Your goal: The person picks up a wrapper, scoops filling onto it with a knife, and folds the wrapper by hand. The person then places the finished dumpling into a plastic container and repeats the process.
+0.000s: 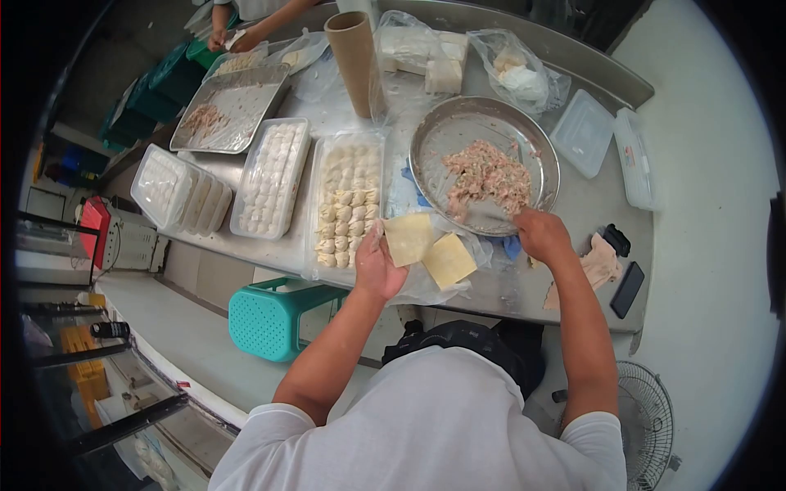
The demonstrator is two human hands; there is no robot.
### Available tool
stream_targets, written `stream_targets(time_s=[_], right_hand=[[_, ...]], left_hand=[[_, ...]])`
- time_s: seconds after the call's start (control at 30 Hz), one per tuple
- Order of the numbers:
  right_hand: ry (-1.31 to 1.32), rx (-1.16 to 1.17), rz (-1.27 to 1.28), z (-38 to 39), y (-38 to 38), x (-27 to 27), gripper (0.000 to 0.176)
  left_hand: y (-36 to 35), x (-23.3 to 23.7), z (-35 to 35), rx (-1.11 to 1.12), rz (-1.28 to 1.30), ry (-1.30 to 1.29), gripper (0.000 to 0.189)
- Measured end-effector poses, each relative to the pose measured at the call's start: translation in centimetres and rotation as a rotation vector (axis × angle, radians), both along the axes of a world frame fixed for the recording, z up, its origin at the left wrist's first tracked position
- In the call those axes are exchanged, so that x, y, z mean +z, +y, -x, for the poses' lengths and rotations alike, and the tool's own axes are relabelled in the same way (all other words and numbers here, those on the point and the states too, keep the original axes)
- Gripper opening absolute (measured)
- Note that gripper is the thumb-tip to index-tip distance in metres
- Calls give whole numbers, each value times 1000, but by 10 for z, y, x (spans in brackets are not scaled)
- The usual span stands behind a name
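A square yellow dumpling wrapper (408, 238) is held in my left hand (380, 270), pinched along its left side. Just right of it, more square wrappers (449, 261) lie on plastic by the table's front edge. My right hand (544, 236) is closed at the near right rim of a round metal pan (553, 168); what its fingers grip is hidden. Pink minced filling (490, 173) is heaped inside the pan, close to that hand. Beyond my left hand stands a clear tray (309, 245) with rows of folded dumplings (347, 214).
Left are a lidded dumpling box (270, 180), stacked boxes (176, 192) and a metal tray (274, 86). A cardboard tube (350, 57) stands behind. A phone (627, 290) and cloth (600, 263) lie right. Another person's hands (246, 37) work at top left. A green stool (264, 322) stands below.
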State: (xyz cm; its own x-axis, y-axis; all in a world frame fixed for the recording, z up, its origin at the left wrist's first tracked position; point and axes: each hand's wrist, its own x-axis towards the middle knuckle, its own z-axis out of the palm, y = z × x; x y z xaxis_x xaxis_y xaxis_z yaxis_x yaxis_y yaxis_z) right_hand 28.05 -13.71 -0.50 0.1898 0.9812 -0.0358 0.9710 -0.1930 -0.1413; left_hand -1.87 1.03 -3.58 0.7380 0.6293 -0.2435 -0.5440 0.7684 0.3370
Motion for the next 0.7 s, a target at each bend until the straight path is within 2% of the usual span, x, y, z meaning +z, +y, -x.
stream_targets(time_s=[0.03,0.1,0.13,0.17,0.2,0.4,0.5,0.6,0.7], right_hand=[[-1,9,3,1,-2,0,19],[177,40,-84,1,-10,3,20],[168,35,-85,-1,-14,4,20],[269,-2,-125,-3,-17,1,20],[371,-33,-166,-1,-17,3,21],[513,-102,-338,40,-27,27,20],[455,-92,-400,69,-23,29,17],[338,-13,-305,69,-18,24,15],[221,-35,-281,58,-9,42,13]], left_hand=[[-1,-5,0,38,50,-45,32],[-4,-10,-6,65,102,-96,36],[-4,-11,-11,75,84,104,37],[-4,-13,-15,86,65,306,39],[-4,-12,-19,87,64,302,39],[-2,3,-44,65,201,207,41],[2,6,-55,-66,291,113,40],[7,0,-59,-26,285,98,40],[14,4,-45,99,322,245,40]])
